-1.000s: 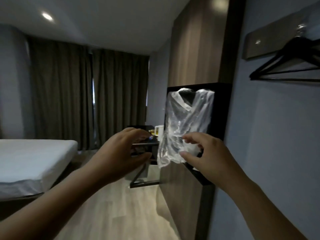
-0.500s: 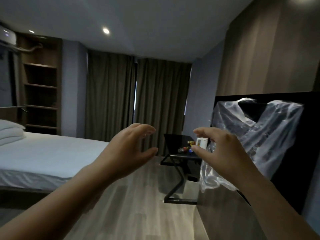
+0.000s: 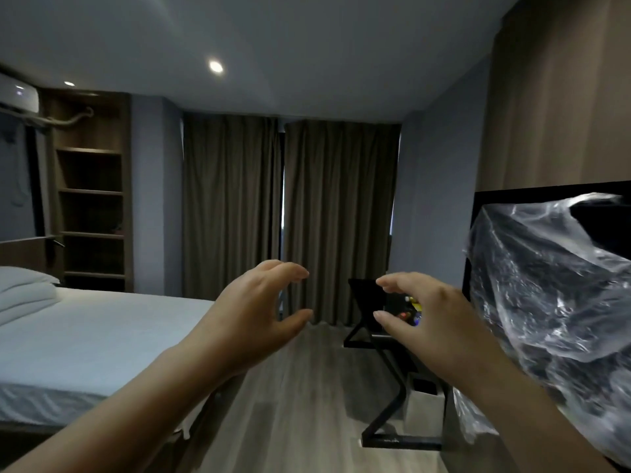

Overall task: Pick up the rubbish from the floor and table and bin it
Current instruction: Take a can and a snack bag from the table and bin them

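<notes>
**Hands off the bag, table next**

My right hand (image 3: 433, 329) has come away from the crinkly clear plastic bag (image 3: 546, 302), which now hangs right of those fingers. Both that hand and my left hand (image 3: 252, 319) are loosely curved and hold nothing. Small colourful bits (image 3: 405, 315), likely rubbish, sit on the black metal-legged table (image 3: 367, 295), just past my right fingertips.

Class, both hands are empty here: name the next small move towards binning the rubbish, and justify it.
Probably step towards the black table: small colourful items lie on it, seemingly beyond reach of the empty left hand and right hand.
</notes>
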Available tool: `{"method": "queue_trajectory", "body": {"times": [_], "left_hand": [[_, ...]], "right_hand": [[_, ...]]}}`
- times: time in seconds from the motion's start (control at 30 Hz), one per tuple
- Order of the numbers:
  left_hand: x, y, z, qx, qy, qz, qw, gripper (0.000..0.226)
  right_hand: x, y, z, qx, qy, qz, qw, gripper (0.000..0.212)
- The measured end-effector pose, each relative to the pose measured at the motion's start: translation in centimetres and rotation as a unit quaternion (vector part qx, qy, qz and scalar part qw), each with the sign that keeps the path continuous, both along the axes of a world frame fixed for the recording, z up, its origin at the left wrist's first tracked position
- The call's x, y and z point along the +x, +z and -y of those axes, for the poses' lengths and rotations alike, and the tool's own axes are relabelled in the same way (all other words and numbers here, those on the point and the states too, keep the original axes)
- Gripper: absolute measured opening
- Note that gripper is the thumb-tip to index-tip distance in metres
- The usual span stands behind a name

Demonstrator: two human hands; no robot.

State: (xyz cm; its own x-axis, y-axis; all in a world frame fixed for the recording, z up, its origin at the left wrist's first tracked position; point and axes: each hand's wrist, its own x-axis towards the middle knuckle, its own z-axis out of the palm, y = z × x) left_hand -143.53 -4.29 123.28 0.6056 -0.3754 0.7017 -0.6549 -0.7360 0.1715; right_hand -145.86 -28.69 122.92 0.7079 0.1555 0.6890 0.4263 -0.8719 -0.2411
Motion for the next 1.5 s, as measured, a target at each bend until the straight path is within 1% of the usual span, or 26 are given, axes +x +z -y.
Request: {"method": "queue_trajectory", "body": {"times": [0.13, 0.4, 0.6, 0.73, 0.87, 0.97, 1.17, 1.5], "left_hand": [[7.3, -0.8, -2.5, -0.001, -0.002, -0.002, 1.0, 0.053], [22.3, -0.9, -7.7, 0.02, -0.04, 0.01, 0.999, 0.055], [33.0, -2.3, -8.9, 0.036, -0.08, -0.006, 0.996, 0.053], [39.8, -3.4, -7.5, 0.037, -0.101, -0.018, 0.994, 0.052], [46.9, -4.9, -5.5, 0.043, -0.108, -0.025, 0.993, 0.053], [52.2, -5.2, -3.4, 0.049, -0.104, -0.025, 0.993, 0.054], [62.3, -4.5, 2.3, 0.058, -0.107, -0.023, 0.992, 0.054], [78.4, -8.0, 9.3, 0.062, -0.14, -0.088, 0.984, 0.05]], "right_hand": [[6.6, -0.9, -2.1, -0.018, -0.022, -0.007, 1.0, 0.04], [19.1, -2.1, -6.8, -0.012, -0.072, -0.016, 0.997, 0.04], [27.9, -3.3, -8.5, -0.024, -0.128, -0.035, 0.991, 0.041], [33.5, -4.4, -7.5, -0.033, -0.165, -0.051, 0.984, 0.04], [39.8, -5.4, -5.5, -0.033, -0.178, -0.058, 0.982, 0.042], [45.2, -5.7, -3.1, -0.035, -0.18, -0.063, 0.981, 0.043], [55.0, -5.6, 3.1, -0.009, -0.192, -0.072, 0.979, 0.042], [69.2, -9.0, 9.6, 0.006, -0.219, -0.125, 0.968, 0.042]]}}
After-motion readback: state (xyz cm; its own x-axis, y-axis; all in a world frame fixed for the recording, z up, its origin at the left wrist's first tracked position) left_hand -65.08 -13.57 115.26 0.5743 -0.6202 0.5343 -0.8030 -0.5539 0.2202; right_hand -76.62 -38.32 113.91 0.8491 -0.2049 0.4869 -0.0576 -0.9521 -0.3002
